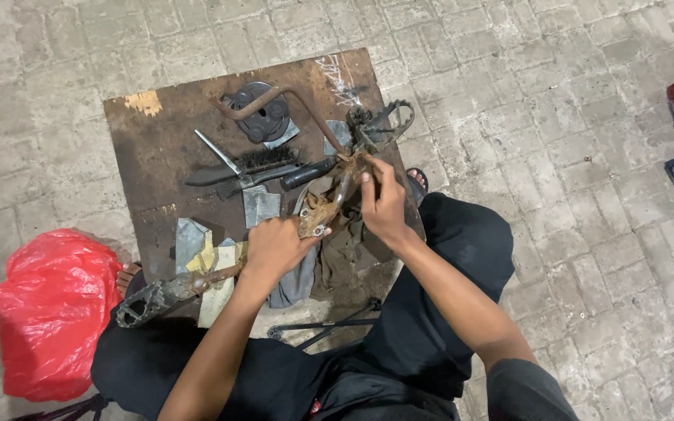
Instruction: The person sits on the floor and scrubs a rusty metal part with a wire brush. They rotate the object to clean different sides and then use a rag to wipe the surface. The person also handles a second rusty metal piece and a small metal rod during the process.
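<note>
We sat on the paved floor (571, 203) with a dark wooden board (157, 148) before our knees. Nearest us, our left hand (274, 248) was closed around the middle of a rusty footpeg bracket (329, 204), whose toothed footpeg (146, 302) stuck out to the left over our leg. Our right hand (384, 206) was curled, fingertips pressed onto the bracket's upper bar. A grey rag (298, 282) lay under the bracket on the board's near edge, beside pieces of sandpaper (196, 249). Farther off lay a wire brush (263, 162), a bent rusty rod (274, 100) and a dark round disc (263, 115). A red plastic bag (52, 312) sat at our left.
</note>
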